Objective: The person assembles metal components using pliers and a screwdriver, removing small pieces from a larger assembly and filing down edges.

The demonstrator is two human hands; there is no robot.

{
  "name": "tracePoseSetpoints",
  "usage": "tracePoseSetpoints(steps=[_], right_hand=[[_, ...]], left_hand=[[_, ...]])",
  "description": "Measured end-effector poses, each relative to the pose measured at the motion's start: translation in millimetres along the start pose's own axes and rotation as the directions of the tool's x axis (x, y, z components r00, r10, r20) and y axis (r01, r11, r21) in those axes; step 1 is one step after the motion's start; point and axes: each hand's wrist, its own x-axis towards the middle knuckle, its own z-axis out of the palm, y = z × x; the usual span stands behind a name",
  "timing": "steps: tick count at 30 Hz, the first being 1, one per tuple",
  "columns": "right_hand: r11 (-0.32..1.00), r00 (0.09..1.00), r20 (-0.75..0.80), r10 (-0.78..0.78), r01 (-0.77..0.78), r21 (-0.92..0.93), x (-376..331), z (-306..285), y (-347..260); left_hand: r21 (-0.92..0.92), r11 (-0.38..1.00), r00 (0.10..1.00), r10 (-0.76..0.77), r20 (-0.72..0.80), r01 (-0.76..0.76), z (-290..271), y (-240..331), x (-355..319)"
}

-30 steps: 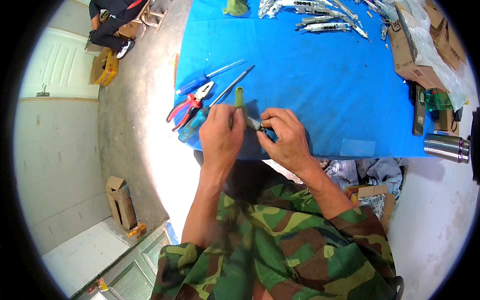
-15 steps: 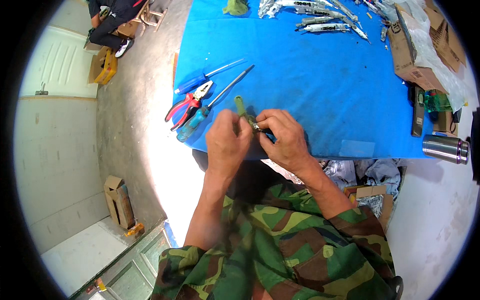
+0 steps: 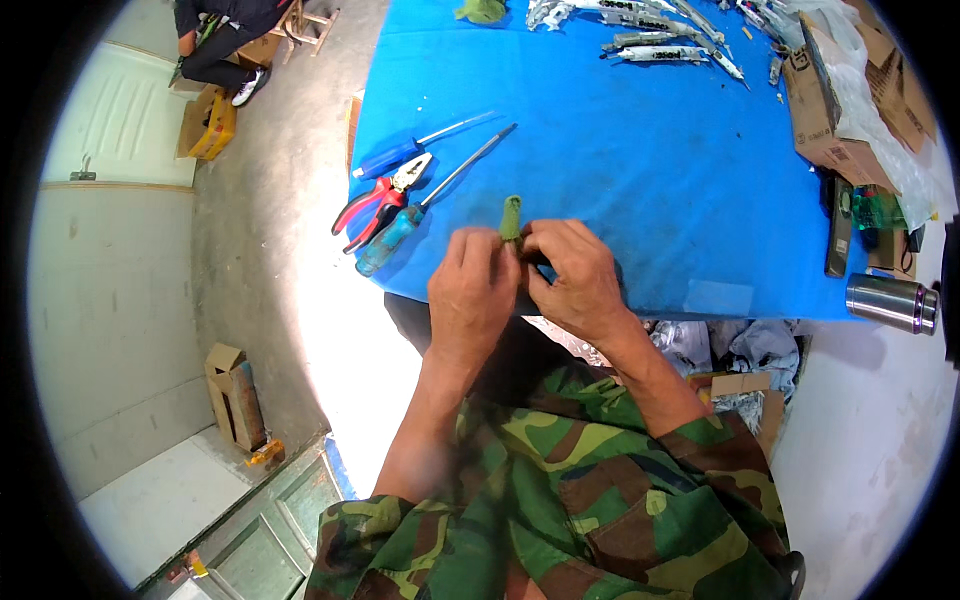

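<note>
So the small green stick-like piece sits right between both hands near the front edge of the blue counter, long axis running pretty much away from the person, free end pointing toward the far side of the counter. Only the top bit pokes out above the fingers, the rest is hidden so I can't tell what the lower end looks like

Left hand is palm down, fingers curled in, grip pinched narrow on the left side of the green piece. Right hand mirrors it from the other side, knuckles up, fingertips tucked in against the same piece, grip closed on it too. Both hands are touching each other at the fingertips, forearms coming in from the bottom with camo sleeves rolled up

Just left of the hands: a blue-handled screwdriver, red pliers and a second blue screwdriver, all lying diagonal. A steel cup sits off the right corner
</note>
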Motion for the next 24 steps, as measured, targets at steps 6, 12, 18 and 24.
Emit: tracePoseSetpoints(steps=[6,12,18,24], right_hand=[[0.999,1.000,-0.018,0.016,-0.017,-0.028,6,0,-7],[1.000,1.000,0.023,0.003,-0.002,-0.022,1,2,1],[1.000,0.999,0.032,0.000,-0.001,0.016,3,-1,-3],[1.000,1.000,0.017,0.011,-0.011,0.010,3,1,-1]], left_hand=[[-0.022,1.000,1.000,0.009,-0.003,-0.009,-1,-4,-2],[0.083,0.994,0.998,-0.064,-0.030,0.066,-1,-1,-4],[0.187,0.969,0.987,-0.158,-0.041,0.163,-13,-13,0],[0.081,0.991,0.994,-0.098,-0.054,0.102,-25,-7,3]])
